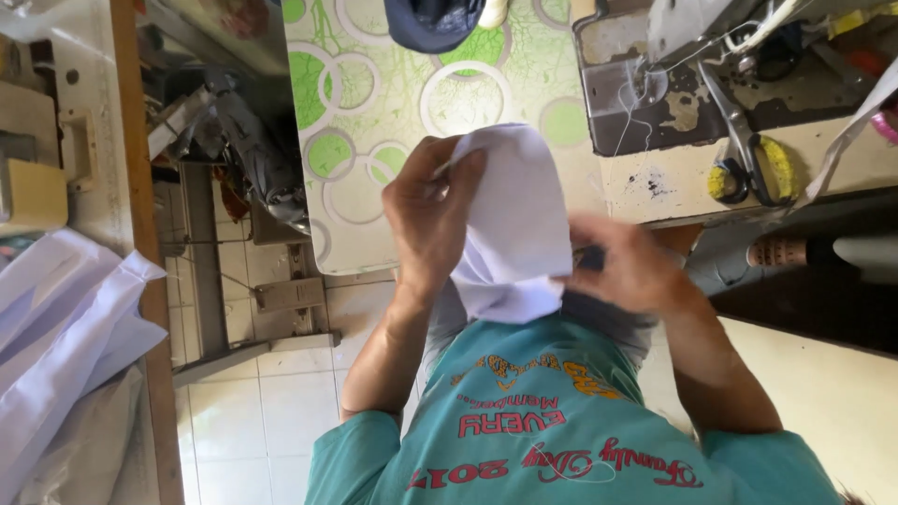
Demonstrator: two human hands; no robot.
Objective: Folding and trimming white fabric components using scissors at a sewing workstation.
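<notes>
A folded piece of white fabric (514,224), smooth and pale, is held over the lap before a green-ringed tablecloth (374,103); the left hand (426,220) pinches its upper edge, the blurred right hand (622,262) grips its side.

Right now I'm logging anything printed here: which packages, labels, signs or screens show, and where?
No packages, signs or screens.
Shirt print: teal shirt at bottom centre, red and yellow lettering, seen upside down.
Tablecloth: top centre, white with green rings, no writing visible.
</notes>
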